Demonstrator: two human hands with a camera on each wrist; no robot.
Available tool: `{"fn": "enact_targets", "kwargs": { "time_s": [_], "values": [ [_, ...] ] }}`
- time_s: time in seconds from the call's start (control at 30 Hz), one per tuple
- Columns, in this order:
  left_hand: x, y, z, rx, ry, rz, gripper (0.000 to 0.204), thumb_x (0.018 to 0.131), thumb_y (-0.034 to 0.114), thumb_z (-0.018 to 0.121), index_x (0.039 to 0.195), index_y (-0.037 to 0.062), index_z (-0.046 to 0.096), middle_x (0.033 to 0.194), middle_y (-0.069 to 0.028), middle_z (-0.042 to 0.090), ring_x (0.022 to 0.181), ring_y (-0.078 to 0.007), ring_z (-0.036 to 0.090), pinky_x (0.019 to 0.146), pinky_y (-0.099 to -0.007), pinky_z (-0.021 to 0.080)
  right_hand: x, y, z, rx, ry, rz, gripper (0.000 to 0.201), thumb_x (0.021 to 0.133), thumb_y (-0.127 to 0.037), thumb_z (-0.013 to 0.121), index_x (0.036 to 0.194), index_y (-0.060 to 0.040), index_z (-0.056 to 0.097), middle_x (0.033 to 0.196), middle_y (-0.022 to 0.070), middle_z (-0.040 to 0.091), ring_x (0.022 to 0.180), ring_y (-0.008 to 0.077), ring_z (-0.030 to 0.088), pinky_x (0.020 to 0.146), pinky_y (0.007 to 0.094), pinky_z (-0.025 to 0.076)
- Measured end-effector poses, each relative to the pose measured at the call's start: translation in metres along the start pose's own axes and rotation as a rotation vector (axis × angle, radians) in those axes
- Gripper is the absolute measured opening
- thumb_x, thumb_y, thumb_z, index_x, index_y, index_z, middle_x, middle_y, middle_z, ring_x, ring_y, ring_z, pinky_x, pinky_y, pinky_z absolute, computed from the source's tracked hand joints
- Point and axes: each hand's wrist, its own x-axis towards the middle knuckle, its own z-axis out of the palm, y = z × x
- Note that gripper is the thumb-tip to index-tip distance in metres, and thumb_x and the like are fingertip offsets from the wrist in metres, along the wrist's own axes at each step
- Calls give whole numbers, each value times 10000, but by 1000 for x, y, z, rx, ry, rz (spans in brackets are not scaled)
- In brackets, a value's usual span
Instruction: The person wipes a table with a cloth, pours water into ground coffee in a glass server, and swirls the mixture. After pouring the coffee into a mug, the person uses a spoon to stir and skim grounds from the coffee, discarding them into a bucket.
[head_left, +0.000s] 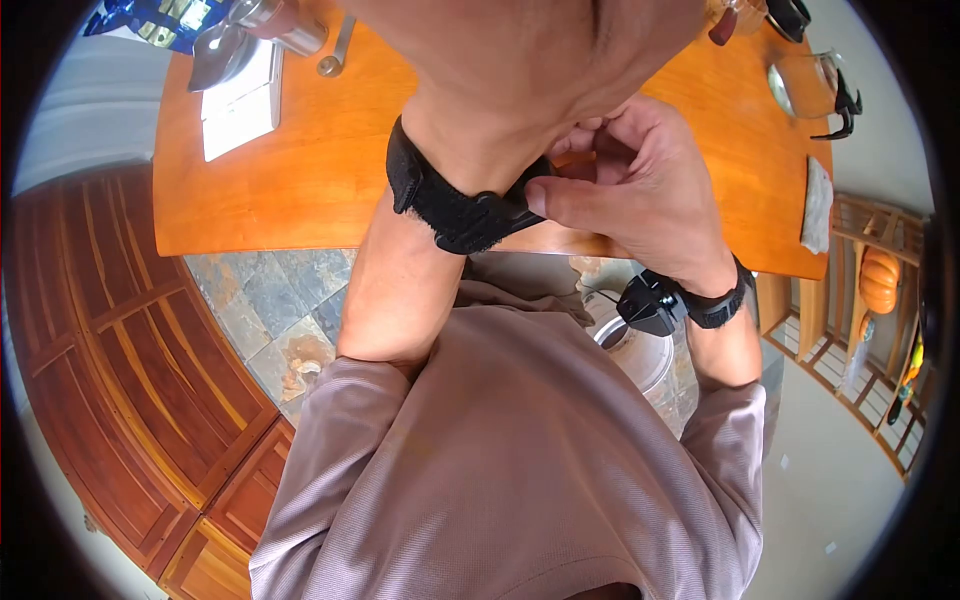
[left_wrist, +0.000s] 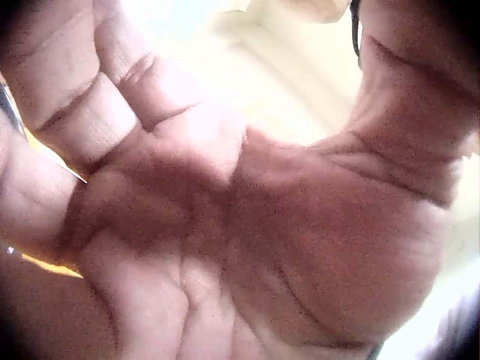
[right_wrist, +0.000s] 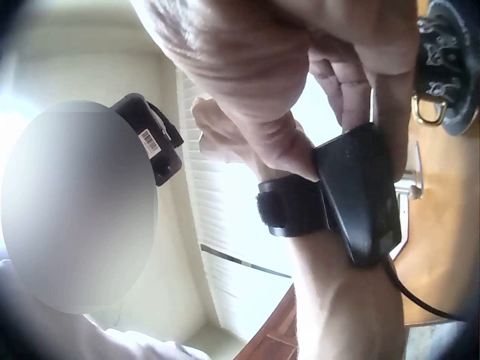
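Note:
My left arm is raised, with the left hand large and near the camera at the top of the head view. The left wrist view shows its palm with loosely extended fingers, holding nothing. A black strap circles the left wrist and carries a black wrist camera. My right hand reaches across to this wrist. In the right wrist view its thumb and fingers grip the camera's upper end from both sides. Another wrist camera sits on my right wrist.
Beneath the hands is a wooden table. White paper and a metal canister stand at its left. A glass carafe and a grey cloth lie along the right side. A black cable trails from the left wrist camera.

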Motion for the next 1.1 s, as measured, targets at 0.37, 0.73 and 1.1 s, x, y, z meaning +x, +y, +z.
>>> {"fn": "enact_targets", "kwargs": {
  "time_s": [0.37,0.73,1.1],
  "values": [
    [10,29,-19,34,-112,-129,218,946,178,660,1012,-21,599,760,-49,608,679,-88,568,606,-196,434,8,24,14,56,-31,-37,317,777,44,742,1082,39,656,953,66,680,902,121,654,825,263,549],
    [-21,-10,-36,70,-85,-116,207,968,186,631,1001,-16,601,780,-48,609,668,-92,561,599,-209,434,29,43,23,167,-160,59,143,791,78,706,929,55,676,1066,100,687,871,126,667,810,265,559],
    [-13,-23,-68,-113,168,-768,148,1009,159,564,978,18,598,803,-60,666,710,-87,586,659,-198,458,19,60,67,331,-17,38,712,845,63,712,1441,42,324,1237,148,579,1160,204,594,995,357,529]
  ]
}}
